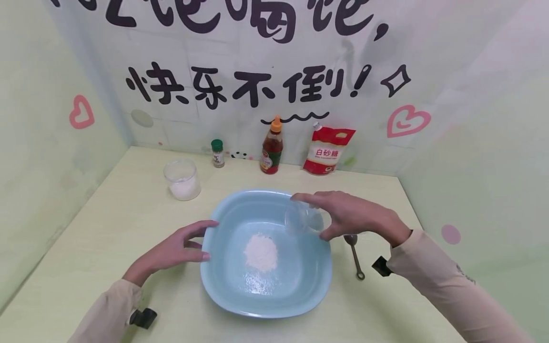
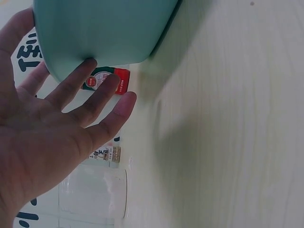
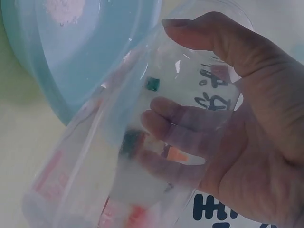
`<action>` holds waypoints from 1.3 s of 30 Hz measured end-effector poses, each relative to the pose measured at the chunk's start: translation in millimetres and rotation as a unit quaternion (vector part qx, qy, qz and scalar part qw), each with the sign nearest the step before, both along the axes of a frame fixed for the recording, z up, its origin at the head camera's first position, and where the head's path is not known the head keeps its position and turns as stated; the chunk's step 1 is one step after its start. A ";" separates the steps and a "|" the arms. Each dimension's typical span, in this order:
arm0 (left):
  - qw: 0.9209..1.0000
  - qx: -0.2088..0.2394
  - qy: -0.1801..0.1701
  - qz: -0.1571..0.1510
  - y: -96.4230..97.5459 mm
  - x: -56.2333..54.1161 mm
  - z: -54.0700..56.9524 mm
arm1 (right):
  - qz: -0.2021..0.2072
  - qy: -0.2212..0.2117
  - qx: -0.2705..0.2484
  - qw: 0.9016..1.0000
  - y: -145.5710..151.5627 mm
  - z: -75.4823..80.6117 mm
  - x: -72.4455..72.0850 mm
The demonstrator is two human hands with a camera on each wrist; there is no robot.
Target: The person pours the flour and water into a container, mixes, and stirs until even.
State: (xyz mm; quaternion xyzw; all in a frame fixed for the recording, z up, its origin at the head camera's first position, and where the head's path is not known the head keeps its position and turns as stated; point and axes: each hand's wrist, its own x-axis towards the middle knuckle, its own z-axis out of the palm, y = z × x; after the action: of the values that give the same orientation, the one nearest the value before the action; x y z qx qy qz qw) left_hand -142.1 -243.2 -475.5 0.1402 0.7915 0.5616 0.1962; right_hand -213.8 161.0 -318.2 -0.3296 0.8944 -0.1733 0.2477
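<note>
A light blue basin (image 1: 304, 290) stands on the table with a patch of white powder (image 1: 260, 252) on its floor. My left hand (image 1: 173, 247) is at the basin's left side, its fingers spread and fingertips touching the rim and outer wall. In the left wrist view, that palm (image 2: 42, 142) faces the camera beneath the basin's side. My right hand (image 1: 356, 212) holds a clear, see-through cup (image 1: 298, 216) tipped over the basin's right rim. The right wrist view shows its thumb on one side of the cup and the fingers behind the clear wall.
A spoon (image 1: 354, 257) lies right of the basin. Along the back stand a clear jar of white powder (image 1: 184, 188), a green-capped shaker (image 1: 218, 157), a sauce bottle (image 1: 270, 152) with an orange cap, and a red and white sugar bag (image 1: 324, 152). Printed walls enclose the table.
</note>
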 end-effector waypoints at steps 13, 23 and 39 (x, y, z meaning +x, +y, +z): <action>1.000 0.002 0.000 -0.009 -0.3 1.4 2.4 | 0.050 0.036 0.051 0.997 -12.5 -1.5 5.9; 1.000 0.002 0.001 -0.011 0.1 1.6 2.4 | 0.086 0.076 0.078 0.990 -20.2 -2.6 5.8; 1.000 0.002 0.010 -0.014 0.5 -0.2 1.2 | 0.074 0.075 0.101 0.989 -29.3 -4.0 -6.6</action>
State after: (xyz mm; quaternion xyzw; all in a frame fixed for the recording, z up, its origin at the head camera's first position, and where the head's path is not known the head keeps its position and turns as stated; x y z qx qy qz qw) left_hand -142.3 -242.8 -474.3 0.1571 0.7903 0.5588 0.1962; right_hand -220.4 131.7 -322.2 -0.3801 0.8965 -0.0382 0.2243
